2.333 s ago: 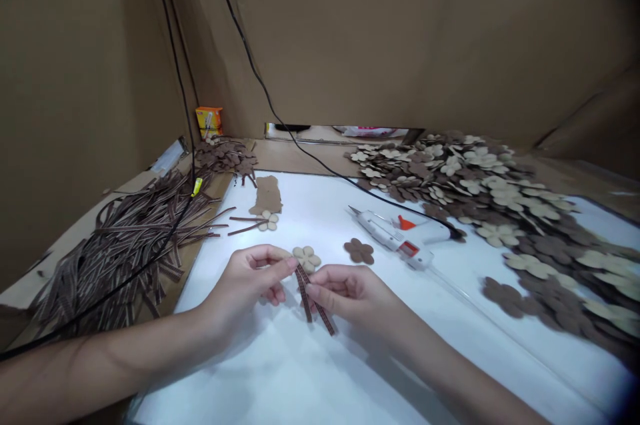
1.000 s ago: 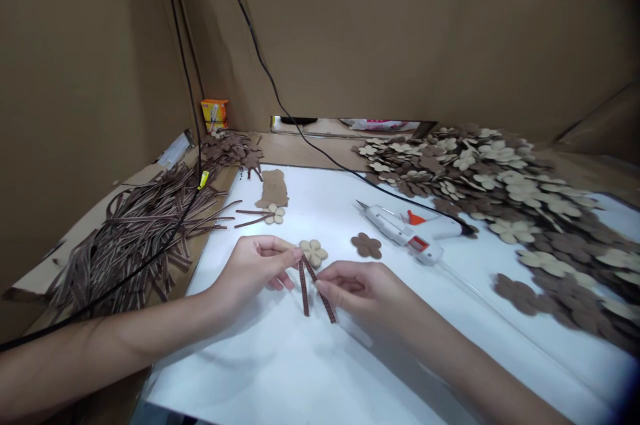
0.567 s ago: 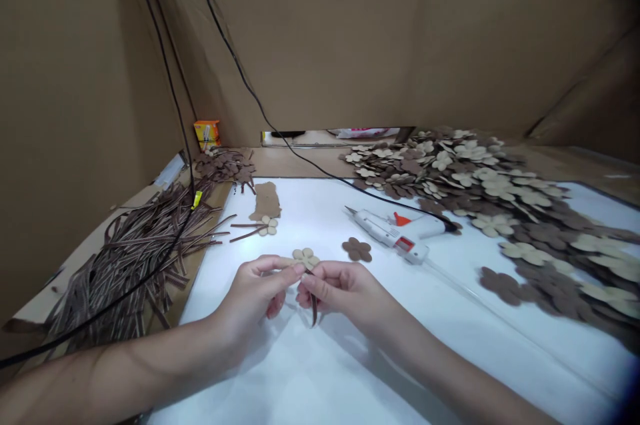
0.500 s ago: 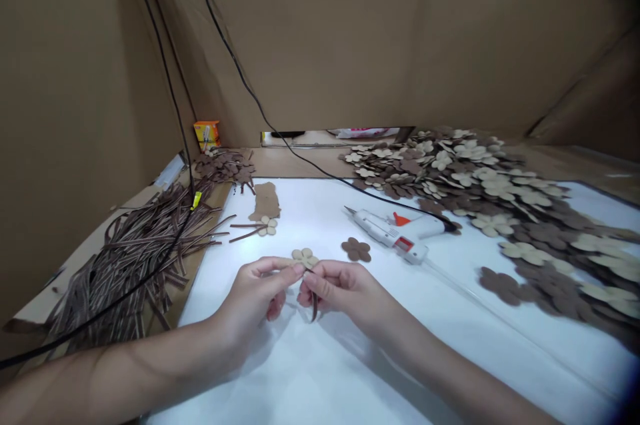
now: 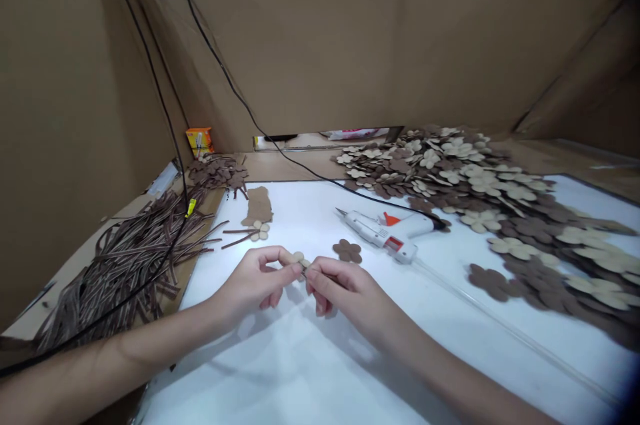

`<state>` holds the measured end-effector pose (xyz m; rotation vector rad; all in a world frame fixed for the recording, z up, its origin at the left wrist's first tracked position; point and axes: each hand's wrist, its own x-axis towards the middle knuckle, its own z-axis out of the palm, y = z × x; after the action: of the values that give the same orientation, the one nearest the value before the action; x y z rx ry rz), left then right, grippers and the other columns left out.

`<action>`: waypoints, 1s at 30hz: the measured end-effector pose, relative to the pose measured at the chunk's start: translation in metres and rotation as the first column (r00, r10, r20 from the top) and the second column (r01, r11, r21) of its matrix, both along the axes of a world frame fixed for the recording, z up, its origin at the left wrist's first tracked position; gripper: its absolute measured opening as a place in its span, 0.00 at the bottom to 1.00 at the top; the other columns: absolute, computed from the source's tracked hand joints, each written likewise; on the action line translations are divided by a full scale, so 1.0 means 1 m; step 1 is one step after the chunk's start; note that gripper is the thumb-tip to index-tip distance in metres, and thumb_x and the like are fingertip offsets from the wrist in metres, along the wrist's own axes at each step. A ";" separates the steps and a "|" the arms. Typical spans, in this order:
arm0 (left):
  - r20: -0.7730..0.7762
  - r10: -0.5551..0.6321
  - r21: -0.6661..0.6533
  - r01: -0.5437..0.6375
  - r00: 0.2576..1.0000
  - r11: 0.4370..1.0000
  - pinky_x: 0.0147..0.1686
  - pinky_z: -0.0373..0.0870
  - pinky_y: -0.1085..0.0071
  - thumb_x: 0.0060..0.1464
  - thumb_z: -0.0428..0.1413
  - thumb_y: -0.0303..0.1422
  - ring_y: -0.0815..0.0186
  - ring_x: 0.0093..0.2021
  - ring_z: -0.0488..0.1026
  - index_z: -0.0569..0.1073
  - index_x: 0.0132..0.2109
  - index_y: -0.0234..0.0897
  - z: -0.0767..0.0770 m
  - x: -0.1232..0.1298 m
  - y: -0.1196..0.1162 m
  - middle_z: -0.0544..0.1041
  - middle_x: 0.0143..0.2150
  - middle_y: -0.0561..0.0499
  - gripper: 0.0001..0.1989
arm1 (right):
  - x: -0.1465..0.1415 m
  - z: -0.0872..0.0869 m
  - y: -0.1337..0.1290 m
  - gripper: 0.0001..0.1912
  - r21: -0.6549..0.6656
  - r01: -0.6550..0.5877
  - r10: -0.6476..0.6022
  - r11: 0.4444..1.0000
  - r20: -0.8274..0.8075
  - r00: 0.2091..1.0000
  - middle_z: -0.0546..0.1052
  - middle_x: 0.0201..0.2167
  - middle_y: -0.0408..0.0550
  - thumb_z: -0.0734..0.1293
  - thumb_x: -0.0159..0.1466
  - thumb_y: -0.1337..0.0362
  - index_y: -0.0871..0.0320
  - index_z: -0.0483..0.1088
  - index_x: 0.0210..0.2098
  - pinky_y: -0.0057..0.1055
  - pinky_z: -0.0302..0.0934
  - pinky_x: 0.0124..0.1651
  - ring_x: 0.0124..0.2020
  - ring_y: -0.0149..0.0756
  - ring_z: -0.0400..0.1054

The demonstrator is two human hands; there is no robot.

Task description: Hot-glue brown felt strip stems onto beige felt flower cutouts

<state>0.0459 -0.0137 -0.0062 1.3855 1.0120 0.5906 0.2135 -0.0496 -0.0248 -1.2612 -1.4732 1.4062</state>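
My left hand (image 5: 253,278) and my right hand (image 5: 345,288) meet at the middle of a white sheet (image 5: 300,372). Between their fingertips is a beige felt flower (image 5: 299,257), mostly covered by my fingers. My left thumb and fingers pinch its edge. My right fingers press close against it, and a sliver of brown ribbon (image 5: 305,273) shows there. The rest of the ribbon is hidden. A brown felt flower (image 5: 347,252) lies just beyond my right hand.
A hot glue gun (image 5: 380,233) lies on the sheet, with a heap of felt flowers (image 5: 435,168) beyond it. A beige flower with ribbon strips (image 5: 259,232) lies on the far left, and a pile of striped ribbons (image 5: 125,265) lies left of the sheet. A black cable (image 5: 235,95) crosses the view.
The ribbon tails that hung below my fingers are now hidden between my hands. My fingers cover more of the beige flower. The view has tilted slightly.
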 end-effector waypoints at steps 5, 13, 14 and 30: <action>-0.114 -0.116 0.077 0.125 0.987 0.989 0.14 0.50 0.79 0.48 0.55 0.48 0.75 0.12 0.55 0.68 0.27 0.36 0.001 -0.003 0.011 0.61 0.12 0.59 0.18 | 0.004 0.001 0.000 0.17 0.033 -0.024 0.022 0.999 0.058 0.998 0.66 0.18 0.40 0.58 0.62 0.52 0.57 0.64 0.24 0.26 0.55 0.27 0.23 0.30 0.61; -0.069 -0.188 0.039 0.191 0.980 0.981 0.13 0.49 0.79 0.48 0.56 0.45 0.76 0.13 0.57 0.69 0.28 0.35 -0.002 -0.003 0.020 0.64 0.15 0.58 0.16 | 0.007 0.003 0.003 0.20 -0.017 -0.054 0.054 0.998 -0.031 0.998 0.70 0.20 0.44 0.62 0.58 0.49 0.60 0.70 0.25 0.27 0.56 0.27 0.22 0.31 0.62; -0.082 -0.199 0.040 0.203 0.977 0.978 0.13 0.48 0.79 0.48 0.57 0.45 0.76 0.13 0.56 0.69 0.27 0.35 -0.002 -0.003 0.022 0.63 0.14 0.58 0.16 | 0.008 0.002 0.004 0.21 -0.032 -0.065 0.064 0.997 -0.027 0.998 0.70 0.19 0.45 0.62 0.58 0.48 0.60 0.71 0.24 0.27 0.55 0.26 0.22 0.31 0.62; -0.030 -0.186 0.116 0.188 0.982 0.975 0.16 0.46 0.78 0.49 0.56 0.42 0.76 0.15 0.52 0.68 0.24 0.35 0.001 0.009 0.021 0.57 0.15 0.60 0.15 | 0.008 0.000 0.007 0.20 0.002 0.016 -0.016 1.000 0.013 1.000 0.62 0.16 0.39 0.62 0.59 0.49 0.58 0.64 0.21 0.25 0.46 0.22 0.19 0.27 0.54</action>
<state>0.0549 0.0074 -0.0053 1.5740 0.8611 0.5042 0.2214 -0.0425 -0.0249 -1.2809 -1.4697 1.3880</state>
